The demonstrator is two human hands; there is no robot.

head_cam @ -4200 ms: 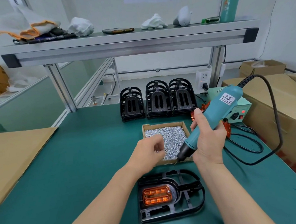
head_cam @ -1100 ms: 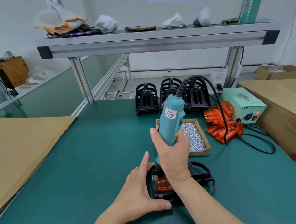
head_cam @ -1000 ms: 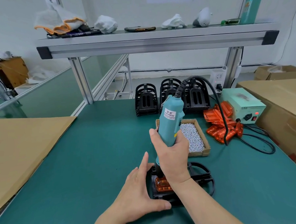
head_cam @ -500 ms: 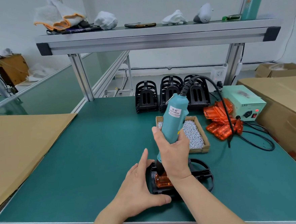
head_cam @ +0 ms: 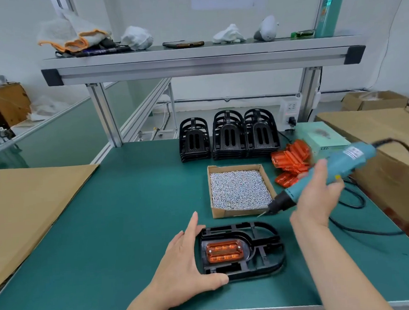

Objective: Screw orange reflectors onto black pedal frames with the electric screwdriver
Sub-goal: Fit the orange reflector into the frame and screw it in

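Orange reflector (head_cam: pixel 224 251) seated in black pedal frame (head_cam: pixel 228 230), just before screw box (head_cam: pixel 236 212). Left hand (head_cam: pixel 184 265), spread wide, braces frame against sliding. Right hand (head_cam: pixel 315 195) wraps electric screwdriver (head_cam: pixel 340 167), tip by box corner, likely for screw pickup.

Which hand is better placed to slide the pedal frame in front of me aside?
Left, likely. The left hand rests against the pedal frame at its left end, fingers straight, while the right hand grips the electric screwdriver off beside the screw box.
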